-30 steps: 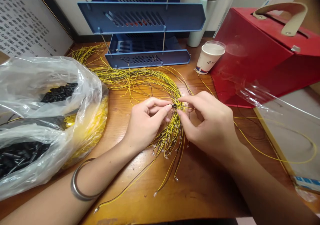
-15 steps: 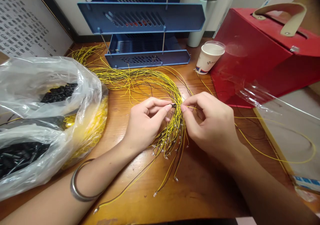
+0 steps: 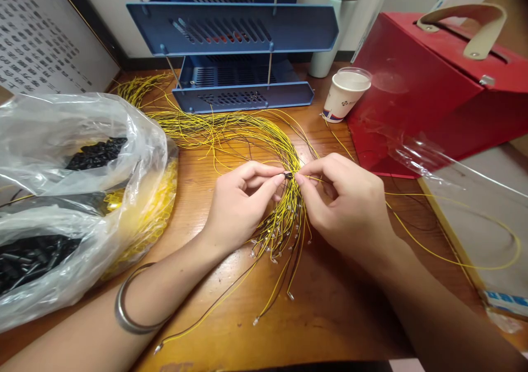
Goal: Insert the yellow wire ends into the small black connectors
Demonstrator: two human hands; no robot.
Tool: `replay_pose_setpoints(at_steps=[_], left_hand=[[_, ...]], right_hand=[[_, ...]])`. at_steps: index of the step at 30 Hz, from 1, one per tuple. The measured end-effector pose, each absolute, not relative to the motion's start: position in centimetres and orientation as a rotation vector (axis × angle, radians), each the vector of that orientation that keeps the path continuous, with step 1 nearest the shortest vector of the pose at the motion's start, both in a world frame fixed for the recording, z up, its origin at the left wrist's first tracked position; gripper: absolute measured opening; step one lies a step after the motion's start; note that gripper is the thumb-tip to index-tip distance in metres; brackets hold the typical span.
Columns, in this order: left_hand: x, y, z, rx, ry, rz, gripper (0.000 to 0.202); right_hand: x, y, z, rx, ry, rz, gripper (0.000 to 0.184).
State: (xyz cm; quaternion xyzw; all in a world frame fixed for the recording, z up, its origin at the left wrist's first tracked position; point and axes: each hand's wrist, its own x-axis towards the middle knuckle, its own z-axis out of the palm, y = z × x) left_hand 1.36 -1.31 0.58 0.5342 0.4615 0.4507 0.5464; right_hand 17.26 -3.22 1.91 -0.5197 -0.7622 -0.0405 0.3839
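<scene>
My left hand pinches a small black connector housing between thumb and forefinger. Facing it, my right hand is closed in a pinch on a thin yellow wire, whose tip is close to or at the housing; I cannot tell whether it is inside. The wire loops away to the right of my wrist. Under both hands lies a thick bundle of yellow and black wires, with small shiny terminals at the near ends. A few ends splay toward me on the wooden table.
At left, clear plastic bags hold small black parts and yellow pieces. A blue tiered tray stands at the back. Beside it are a paper cup, a pale bottle and a red box with a strap handle.
My right hand has shifted very slightly left, its fingertips closer to the black connector housing. The wire bundle and everything around it look the same.
</scene>
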Motion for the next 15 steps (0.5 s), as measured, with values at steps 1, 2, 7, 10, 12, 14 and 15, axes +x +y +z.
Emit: replay_pose_setpoints(at_steps=[1,2,7,10,12,14,15], left_hand=[[1.38,-1.31,0.59,1.265,1.092,1.07,0.017],[1.39,-1.32,0.6,1.264,1.09,1.074,0.016],[1.41,-1.34,0.67,1.255,1.078,1.08,0.016],[1.37,-1.3,0.72,1.254,1.079,1.073,0.016],[1.35,-1.26,0.76,1.251,1.082,1.068,0.016],[1.35,-1.22,0.82,1.245,1.089,1.067,0.016],[1.36,-1.2,0.85,1.239,1.093,1.067,0.016]], right_hand=[[17.25,-3.21,1.9,-1.328,-1.941,-0.102,0.009],[17.25,-3.2,1.89,-1.332,-1.942,-0.099,0.009],[17.25,-3.19,1.87,-1.324,-1.951,-0.099,0.008],[17.28,-3.19,1.83,-1.318,-1.958,-0.089,0.007],[17.28,-3.19,1.8,-1.307,-1.961,-0.085,0.007],[17.26,-3.18,1.79,-1.304,-1.957,-0.088,0.008],[17.24,-3.17,1.79,-1.306,-1.954,-0.092,0.008]])
